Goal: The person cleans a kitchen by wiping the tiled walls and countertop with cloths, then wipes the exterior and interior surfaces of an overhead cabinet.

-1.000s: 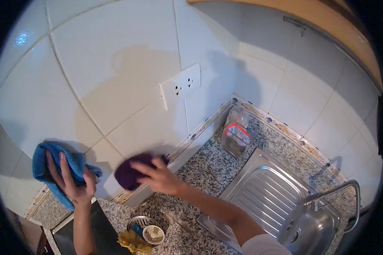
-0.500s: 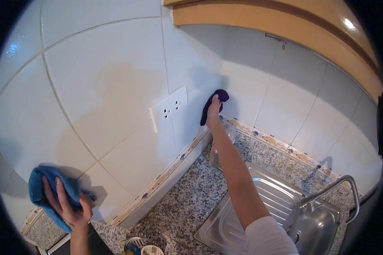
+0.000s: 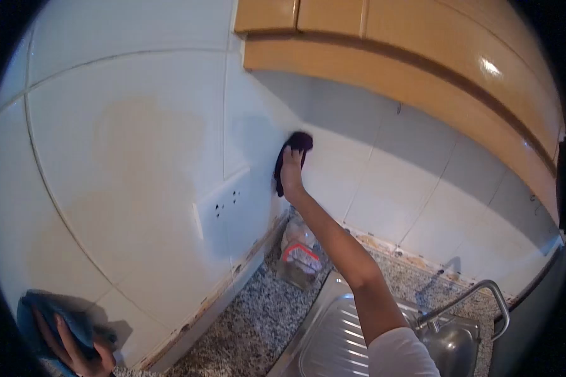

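My right hand point(image 3: 292, 174) presses a dark purple cloth point(image 3: 302, 141) against the white tiled wall point(image 3: 163, 163), in the corner where two walls meet. Its fingers lie over the cloth, above the counter. At the lower left, my left hand point(image 3: 75, 347) grips a folded blue cloth point(image 3: 51, 314) up against the same left wall. Part of that hand and cloth is cut off by the dark edge of the view. Between the hands, a white socket plate point(image 3: 223, 202) is set in the wall.
Below my right arm, a clear container with red markings point(image 3: 300, 267) stands on the speckled granite counter point(image 3: 248, 320). Right of it lies a steel sink with a drainboard point(image 3: 333, 336) and a curved tap point(image 3: 468, 295). Wooden cupboards point(image 3: 396, 69) overhang the back wall.
My right hand has slid the purple cloth higher up the corner, away from the counter. The view has tilted upward, showing more cupboard. My left hand stays about where it was on the wall.
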The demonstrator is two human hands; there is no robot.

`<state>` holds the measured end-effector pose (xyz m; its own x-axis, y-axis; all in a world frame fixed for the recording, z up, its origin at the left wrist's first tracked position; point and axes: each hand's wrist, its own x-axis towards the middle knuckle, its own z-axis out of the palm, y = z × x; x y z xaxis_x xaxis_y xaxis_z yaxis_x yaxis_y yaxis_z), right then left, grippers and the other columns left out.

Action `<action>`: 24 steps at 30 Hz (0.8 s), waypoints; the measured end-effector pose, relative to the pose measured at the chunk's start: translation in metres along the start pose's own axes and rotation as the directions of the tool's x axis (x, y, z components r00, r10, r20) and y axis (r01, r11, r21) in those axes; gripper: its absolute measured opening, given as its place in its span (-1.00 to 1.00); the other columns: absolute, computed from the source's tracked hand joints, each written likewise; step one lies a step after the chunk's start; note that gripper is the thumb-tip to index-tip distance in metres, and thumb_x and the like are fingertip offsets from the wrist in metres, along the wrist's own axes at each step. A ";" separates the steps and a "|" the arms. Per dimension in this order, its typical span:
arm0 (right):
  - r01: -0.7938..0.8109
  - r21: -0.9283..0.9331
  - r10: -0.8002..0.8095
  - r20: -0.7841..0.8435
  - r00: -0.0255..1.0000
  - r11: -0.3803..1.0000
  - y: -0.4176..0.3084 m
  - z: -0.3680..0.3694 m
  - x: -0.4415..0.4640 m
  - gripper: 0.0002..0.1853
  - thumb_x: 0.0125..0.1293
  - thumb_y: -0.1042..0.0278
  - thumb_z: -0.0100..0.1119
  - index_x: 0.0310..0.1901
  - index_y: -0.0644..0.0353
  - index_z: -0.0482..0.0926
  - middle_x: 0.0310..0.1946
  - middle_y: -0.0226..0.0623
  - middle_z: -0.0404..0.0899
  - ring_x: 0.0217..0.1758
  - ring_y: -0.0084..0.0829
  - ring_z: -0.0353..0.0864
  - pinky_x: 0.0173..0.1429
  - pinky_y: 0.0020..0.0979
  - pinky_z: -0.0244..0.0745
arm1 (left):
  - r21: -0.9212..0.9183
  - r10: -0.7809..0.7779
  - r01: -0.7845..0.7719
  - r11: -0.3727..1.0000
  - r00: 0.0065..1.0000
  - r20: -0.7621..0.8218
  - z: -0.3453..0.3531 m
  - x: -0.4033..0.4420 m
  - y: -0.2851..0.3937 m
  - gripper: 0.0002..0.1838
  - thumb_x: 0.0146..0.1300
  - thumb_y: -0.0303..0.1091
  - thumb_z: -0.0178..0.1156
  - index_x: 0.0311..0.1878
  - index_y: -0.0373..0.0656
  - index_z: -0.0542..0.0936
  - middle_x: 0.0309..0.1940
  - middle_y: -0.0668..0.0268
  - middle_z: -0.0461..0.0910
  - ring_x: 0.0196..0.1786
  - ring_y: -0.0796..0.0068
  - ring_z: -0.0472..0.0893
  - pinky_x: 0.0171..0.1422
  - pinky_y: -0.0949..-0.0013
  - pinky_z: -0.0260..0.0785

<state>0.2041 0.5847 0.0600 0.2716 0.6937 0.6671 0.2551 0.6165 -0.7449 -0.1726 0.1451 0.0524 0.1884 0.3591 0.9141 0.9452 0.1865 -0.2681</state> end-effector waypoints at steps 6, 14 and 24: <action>0.738 -0.088 -0.692 0.290 0.661 0.669 -0.136 0.007 -0.032 -0.59 0.39 0.15 -0.14 -0.18 0.47 0.34 0.39 0.27 -0.19 0.43 0.32 -0.27 0.47 0.02 -0.32 | 0.092 -0.091 0.082 0.992 0.992 0.090 0.001 -0.016 -0.002 -0.37 0.26 -0.15 -0.08 0.32 -0.34 0.22 0.31 -0.23 0.13 0.36 -0.22 0.15 0.40 -0.10 -0.07; 0.549 -0.259 -0.579 -0.054 0.813 0.795 -0.106 0.001 0.087 -0.54 0.43 0.17 -0.37 0.12 0.42 0.28 0.31 0.23 0.01 0.40 0.21 -0.08 0.45 -0.01 -0.17 | 0.066 0.027 -0.028 0.997 1.000 0.014 -0.007 0.005 0.013 -0.36 0.27 -0.11 0.01 0.36 -0.16 0.15 0.30 -0.13 0.20 0.28 -0.28 0.23 0.29 -0.21 0.06; 0.781 -0.198 -0.802 -0.058 0.594 0.593 -0.145 0.004 0.076 -0.64 0.39 0.32 -0.23 0.08 0.42 0.30 0.12 0.12 0.32 0.21 0.02 0.25 0.28 -0.20 0.11 | 0.065 0.093 -0.088 0.994 0.992 -0.084 -0.003 0.008 0.011 -0.41 0.20 -0.11 0.06 0.19 -0.36 0.37 0.23 -0.33 0.17 0.22 -0.45 0.23 0.15 -0.33 0.22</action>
<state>0.1846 0.5497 0.2188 0.0104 -0.1037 0.9946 0.5473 0.8330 0.0811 -0.1597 0.1472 0.0579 0.2970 0.2969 0.9075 0.9059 0.2129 -0.3661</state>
